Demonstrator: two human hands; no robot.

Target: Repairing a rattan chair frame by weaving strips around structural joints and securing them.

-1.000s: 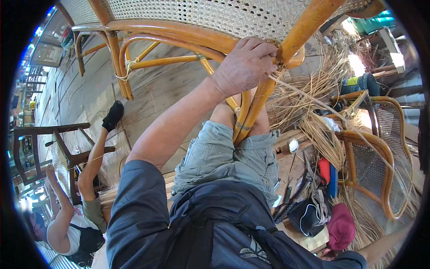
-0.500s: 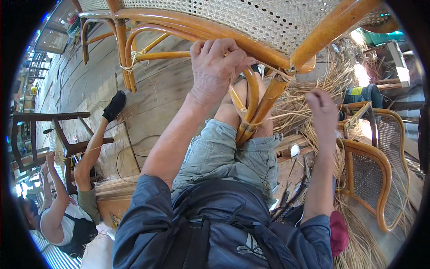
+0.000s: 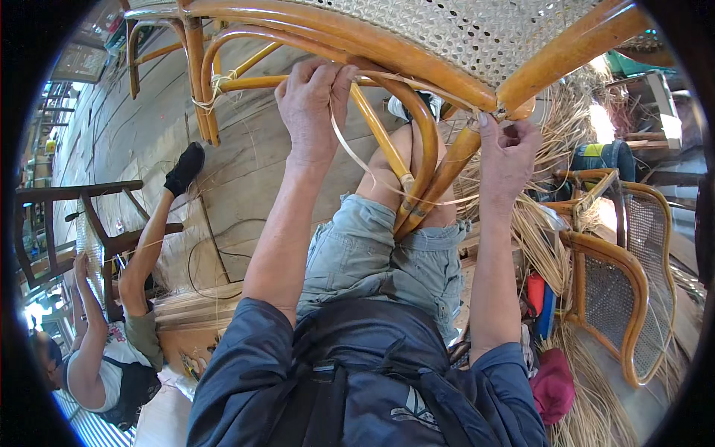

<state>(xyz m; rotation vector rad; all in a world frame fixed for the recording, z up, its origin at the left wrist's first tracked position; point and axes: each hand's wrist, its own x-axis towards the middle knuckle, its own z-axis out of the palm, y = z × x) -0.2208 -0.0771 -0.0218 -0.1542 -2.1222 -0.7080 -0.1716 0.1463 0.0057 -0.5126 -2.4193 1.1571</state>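
A chair of glossy honey-brown rattan poles with a woven cane panel point(image 3: 447, 33) lies tilted across my lap. My left hand point(image 3: 316, 104) is closed on a thin pale rattan strip point(image 3: 417, 80), which runs taut to the joint at the top of a thick leg pole point(image 3: 456, 160). From that hand the strip's loose tail curls down in front of my knee. My right hand point(image 3: 510, 153) is at the joint, its thumb pressed on the wrapped strip and its fingers curled; the exact grip is partly hidden. Curved brace poles point(image 3: 423, 127) stand between my hands.
Loose rattan strips point(image 3: 562, 123) cover the floor at the right, beside another cane-panelled chair point(image 3: 614, 261). A red hat point(image 3: 553, 384) lies near my right elbow. At the left a person point(image 3: 93, 357) works on a dark wooden chair frame point(image 3: 112, 242).
My right hand has come left and up to the joint. My left hand has moved left and slightly down, drawing the strip out straight. The chair has shifted slightly.
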